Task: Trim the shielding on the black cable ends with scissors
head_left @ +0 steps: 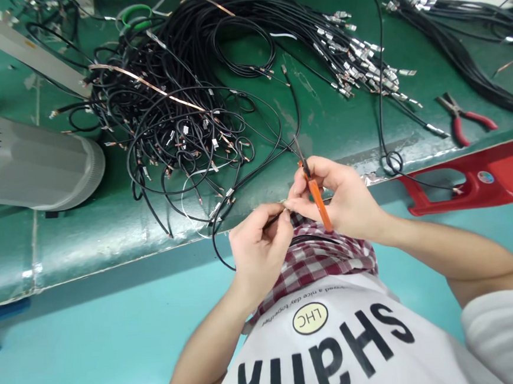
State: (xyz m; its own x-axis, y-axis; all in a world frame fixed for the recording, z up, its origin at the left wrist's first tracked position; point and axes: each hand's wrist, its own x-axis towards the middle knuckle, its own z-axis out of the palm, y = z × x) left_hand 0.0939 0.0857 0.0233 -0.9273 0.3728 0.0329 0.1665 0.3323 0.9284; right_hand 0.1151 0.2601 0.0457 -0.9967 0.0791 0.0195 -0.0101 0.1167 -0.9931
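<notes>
Close in front of my body, at the table's front edge, my left hand [263,245] is closed in a pinch on a black cable [223,255]. The cable's end sits between thumb and fingers, mostly hidden. My right hand [343,200] meets it fingertip to fingertip at that end. Within my right hand rests a small orange-handled hand tool [318,203] with a narrow metal tip pointing away from me. Its exact kind is unclear. Beyond both hands lies a tangled heap of black cables [175,115], several with bare copper ends or metal terminals.
Red-handled pliers [457,117] lie right on the green table [323,130]. A red plastic stool [481,177] stands by the front edge. At left is a grey vented device [36,159]. Another cable bundle [453,40] with metal terminals lies at far right.
</notes>
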